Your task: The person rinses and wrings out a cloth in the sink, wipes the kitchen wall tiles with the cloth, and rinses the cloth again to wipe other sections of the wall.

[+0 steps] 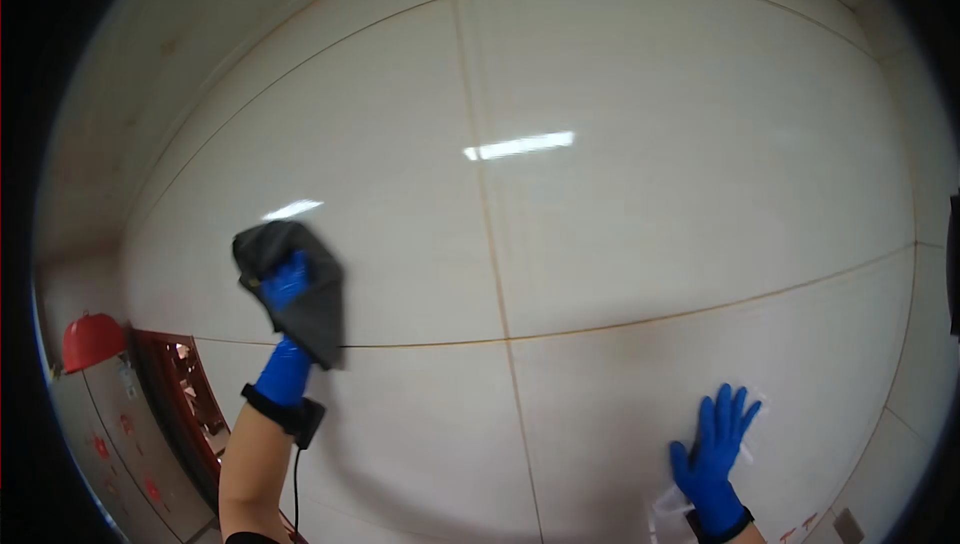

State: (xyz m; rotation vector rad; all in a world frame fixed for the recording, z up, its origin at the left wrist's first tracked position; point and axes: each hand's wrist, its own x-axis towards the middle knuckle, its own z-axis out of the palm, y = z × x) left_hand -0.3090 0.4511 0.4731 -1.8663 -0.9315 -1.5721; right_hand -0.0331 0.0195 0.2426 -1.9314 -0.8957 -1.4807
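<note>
Clearly, the pale tiled wall (650, 214) takes up most of the view, glossy, with brownish joint lines that cross a little below its middle; above and to the left runs a pale ceiling (150, 104), joined to the wall along a curved edge. At the lower left stands a side wall (120, 424) with red floral marks; a red-brown frame (160, 344) sits where it nears the tiled wall, with blurred objects seen through it.

The dark grey cloth (318, 309) is on the left part of the tiled wall, across the horizontal joint and well apart from the right hand; it is creased, with its lower corner hanging just beside the left wrist. The left hand (286, 284), in a blue glove, is on the cloth; its fingers are blurred and partly hidden by folds, so I cannot tell whether they are closed on the fabric or pressing it flat.

The right hand (715, 454), also gloved in blue, is at the lower right, palm towards the tiles; its fingers are apart and hold nothing.

Smaller still, a red dome-shaped object (93, 342) shows at far left; a black wristband (280, 412) circles the left wrist, a thin cable (296, 489) running down from it; two bright reflections (520, 146) shine on the tiles.
</note>
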